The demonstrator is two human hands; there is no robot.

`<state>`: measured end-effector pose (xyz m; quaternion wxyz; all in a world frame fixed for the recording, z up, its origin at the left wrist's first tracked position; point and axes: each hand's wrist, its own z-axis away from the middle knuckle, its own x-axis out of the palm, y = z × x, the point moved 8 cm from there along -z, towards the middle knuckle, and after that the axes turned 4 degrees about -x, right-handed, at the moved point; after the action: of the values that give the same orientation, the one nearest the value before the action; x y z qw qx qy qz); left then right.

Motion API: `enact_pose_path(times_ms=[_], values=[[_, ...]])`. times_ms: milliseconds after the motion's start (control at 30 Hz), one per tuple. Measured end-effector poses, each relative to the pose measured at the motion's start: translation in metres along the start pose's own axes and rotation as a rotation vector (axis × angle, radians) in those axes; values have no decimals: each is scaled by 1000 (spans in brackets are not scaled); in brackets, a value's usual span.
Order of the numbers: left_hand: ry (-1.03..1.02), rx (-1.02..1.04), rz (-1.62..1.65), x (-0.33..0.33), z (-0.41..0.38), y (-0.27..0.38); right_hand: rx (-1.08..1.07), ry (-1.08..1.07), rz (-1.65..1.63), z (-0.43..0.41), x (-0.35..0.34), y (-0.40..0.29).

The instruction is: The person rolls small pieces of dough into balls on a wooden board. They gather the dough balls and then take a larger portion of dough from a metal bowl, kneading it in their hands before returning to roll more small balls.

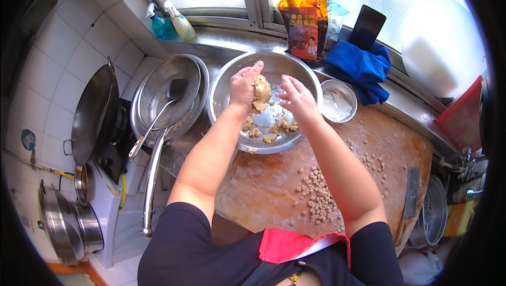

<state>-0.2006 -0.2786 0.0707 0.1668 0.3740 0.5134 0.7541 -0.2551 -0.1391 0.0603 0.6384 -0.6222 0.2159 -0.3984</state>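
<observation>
My left hand (244, 88) grips a rough lump of tan dough (261, 92) above a wide stainless steel basin (221, 88). Across from it, my right hand (297, 98) is raised over the basin's right side, fingers spread and holding nothing. Loose dough crumbs (281, 127) lie on the basin floor below both hands, and one scrap sticks to the near rim. Against the basin's right side stands a small metal bowl (338, 102) of white powder.
Small dough pellets (320, 195) are scattered over the wooden board (261, 191), with a flat metal scraper (412, 191) near its right edge. At left, a strainer (156, 92) and a ladle (152, 130) rest over another basin, beside a wok (95, 108). A sauce pouch (303, 29) and blue cloth (357, 66) sit behind.
</observation>
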Motion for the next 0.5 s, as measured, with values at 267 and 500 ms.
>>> enact_pose_path(times_ms=[267, 500], values=[[-263, 270, -390, 32, -1, 1, 262, -54, -400, -21, 42, 22], [-201, 1316, -1226, 79, 73, 56, 256, -252, -844, -20, 45, -30]])
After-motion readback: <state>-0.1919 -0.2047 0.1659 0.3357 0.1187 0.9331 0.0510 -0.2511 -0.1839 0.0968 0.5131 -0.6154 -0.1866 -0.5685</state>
